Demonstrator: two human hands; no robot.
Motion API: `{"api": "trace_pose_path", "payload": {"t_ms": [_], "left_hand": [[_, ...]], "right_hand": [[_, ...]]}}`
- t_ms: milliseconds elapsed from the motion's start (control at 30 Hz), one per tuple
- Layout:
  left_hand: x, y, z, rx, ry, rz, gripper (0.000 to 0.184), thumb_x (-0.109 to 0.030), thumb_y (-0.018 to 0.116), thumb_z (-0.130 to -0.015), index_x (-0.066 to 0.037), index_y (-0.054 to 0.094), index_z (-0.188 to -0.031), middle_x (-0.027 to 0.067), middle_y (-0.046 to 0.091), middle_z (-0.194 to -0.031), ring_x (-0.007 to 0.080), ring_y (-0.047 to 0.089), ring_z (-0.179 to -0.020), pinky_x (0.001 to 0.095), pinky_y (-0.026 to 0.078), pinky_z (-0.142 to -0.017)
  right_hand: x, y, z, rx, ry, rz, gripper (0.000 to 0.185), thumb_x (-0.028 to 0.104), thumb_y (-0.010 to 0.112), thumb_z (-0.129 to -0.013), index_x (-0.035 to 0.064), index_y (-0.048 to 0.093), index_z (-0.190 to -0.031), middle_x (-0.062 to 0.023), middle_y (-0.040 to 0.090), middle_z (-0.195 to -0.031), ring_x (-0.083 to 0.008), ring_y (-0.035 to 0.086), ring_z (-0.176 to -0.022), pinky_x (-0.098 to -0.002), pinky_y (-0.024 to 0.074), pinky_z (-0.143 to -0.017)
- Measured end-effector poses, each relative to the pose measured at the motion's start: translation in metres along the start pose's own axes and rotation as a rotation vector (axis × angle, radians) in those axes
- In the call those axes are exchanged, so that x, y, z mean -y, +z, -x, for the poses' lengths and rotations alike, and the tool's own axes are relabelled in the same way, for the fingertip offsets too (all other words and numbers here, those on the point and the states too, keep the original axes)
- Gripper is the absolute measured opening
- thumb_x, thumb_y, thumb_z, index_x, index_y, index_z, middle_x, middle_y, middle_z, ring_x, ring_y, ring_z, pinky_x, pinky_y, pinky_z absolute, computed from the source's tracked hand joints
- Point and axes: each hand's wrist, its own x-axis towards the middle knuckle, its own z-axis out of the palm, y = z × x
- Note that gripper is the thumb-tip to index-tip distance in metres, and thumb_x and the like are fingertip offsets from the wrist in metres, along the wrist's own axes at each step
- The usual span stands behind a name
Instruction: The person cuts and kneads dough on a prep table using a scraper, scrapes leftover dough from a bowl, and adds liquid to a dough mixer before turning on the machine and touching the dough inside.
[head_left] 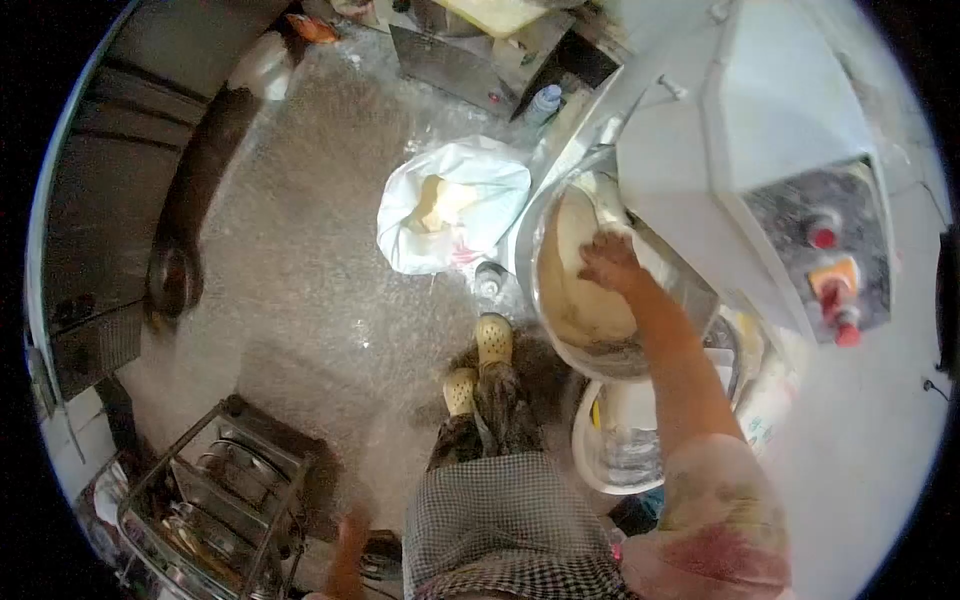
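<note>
My right hand [610, 262] reaches into the metal bowl [545, 345] of a large mixer, over a pale mass [568, 275] that looks like dough or flour. Its fingers look stretched out and spread, with nothing visibly gripped; whether they touch the pale mass I cannot tell. A mixing tool, partly hidden, stands at the bowl's upper side. Low in the view, my left hand [352, 525] hangs beside my checked apron [510, 510], near a metal rack. Its fingers are blurred and dark.
The mixer's white housing [740, 110] with red buttons [824, 238] overhangs the bowl. An open white sack [400, 235] of pale powder stands left of it. A white tub [590, 460] sits below the bowl. The metal rack [225, 490] is at lower left; a bottle [545, 100] stands farther off.
</note>
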Motion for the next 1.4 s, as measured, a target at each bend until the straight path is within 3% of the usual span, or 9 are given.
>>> {"api": "trace_pose_path", "payload": {"t_ms": [33,100,600,667,767,1000,1133,1333,1400], "left_hand": [[0.019,-0.014,-0.003,-0.027,0.017,-0.886,0.033,-0.023,0.049,-0.089,-0.003,0.05,-0.115,0.0132,0.051,-0.115,0.0246,0.052,-0.1,0.0324,0.043,-0.086],[0.05,0.01,0.009,-0.752,0.087,-1.382,0.036,-0.026,0.048,-0.09,-0.003,0.05,-0.117,0.0134,0.052,-0.116,0.0268,0.051,-0.102,0.0359,0.042,-0.087],[0.129,0.216,-0.148,-0.948,-0.175,-2.469,0.036,-0.021,0.056,-0.085,0.004,0.052,-0.11,0.0139,0.058,-0.105,0.022,0.056,-0.095,0.0341,0.043,-0.082],[0.135,0.231,-0.17,-0.493,0.144,-2.676,0.035,-0.021,0.056,-0.085,0.004,0.053,-0.108,0.0125,0.058,-0.104,0.0215,0.055,-0.097,0.0332,0.042,-0.083],[0.245,0.348,-0.275,-0.773,0.252,-2.173,0.035,-0.024,0.056,-0.085,0.004,0.054,-0.105,0.0128,0.058,-0.106,0.0209,0.053,-0.102,0.0328,0.04,-0.087],[0.376,0.51,-0.517,0.154,0.372,-1.806,0.064,-0.031,0.057,-0.082,0.004,0.03,-0.129,0.0197,0.044,-0.123,0.0304,0.046,-0.113,0.0414,0.035,-0.098],[0.447,0.582,-0.608,0.233,0.157,-1.745,0.097,-0.055,0.057,-0.076,-0.002,0.003,-0.137,0.0251,0.04,-0.122,0.0342,0.048,-0.105,0.0404,0.044,-0.084],[0.465,0.618,-0.684,0.133,-0.061,-1.87,0.04,-0.031,0.034,-0.093,0.0,0.04,-0.117,0.0214,0.051,-0.094,0.0299,0.056,-0.084,0.0347,0.053,-0.049],[0.448,0.615,-0.714,0.18,-0.112,-1.816,0.046,-0.03,0.046,-0.088,0.003,0.035,-0.118,0.0233,0.048,-0.104,0.0323,0.055,-0.09,0.0352,0.054,-0.067]], "right_hand": [[0.004,0.015,0.004,0.122,0.104,-0.04,0.037,0.037,0.052,-0.081,0.0071,0.058,-0.101,-0.0151,0.049,-0.114,-0.0306,0.042,-0.109,-0.0528,0.0274,-0.094],[0.025,0.025,0.004,0.497,0.206,0.097,0.041,0.039,0.051,-0.082,0.0073,0.057,-0.107,-0.0161,0.049,-0.116,-0.032,0.042,-0.109,-0.0546,0.0277,-0.094],[0.007,-0.064,0.083,0.072,0.166,-0.709,0.032,0.028,0.044,-0.086,0.0038,0.057,-0.103,-0.0226,0.055,-0.102,-0.0348,0.052,-0.097,-0.039,0.0387,-0.087],[0.005,-0.035,0.064,-0.08,0.293,-0.904,0.031,0.028,0.043,-0.087,0.0038,0.057,-0.101,-0.0225,0.056,-0.098,-0.036,0.051,-0.097,-0.0403,0.038,-0.087],[0.011,-0.001,0.021,-0.361,0.275,-0.967,0.029,0.026,0.042,-0.088,0.0035,0.056,-0.099,-0.0215,0.056,-0.096,-0.0363,0.051,-0.096,-0.0407,0.0377,-0.087],[-0.028,0.018,-0.071,-0.354,0.383,-0.703,0.026,0.023,0.044,-0.087,0.0036,0.057,-0.099,-0.0196,0.057,-0.096,-0.0337,0.053,-0.094,-0.039,0.0396,-0.084],[-0.027,0.011,-0.022,-0.314,0.463,-0.63,0.025,0.021,0.045,-0.087,0.0037,0.057,-0.099,-0.0186,0.057,-0.096,-0.0323,0.054,-0.092,-0.0381,0.0406,-0.083],[-0.013,0.036,0.045,-0.094,0.559,-0.586,0.023,0.019,0.046,-0.086,0.0038,0.057,-0.1,-0.017,0.058,-0.097,-0.0301,0.055,-0.09,-0.0366,0.0422,-0.08],[-0.017,0.056,0.032,0.01,0.552,-0.544,0.022,0.018,0.046,-0.086,0.0038,0.057,-0.1,-0.0164,0.058,-0.097,-0.0293,0.056,-0.089,-0.0362,0.0428,-0.079]]}}
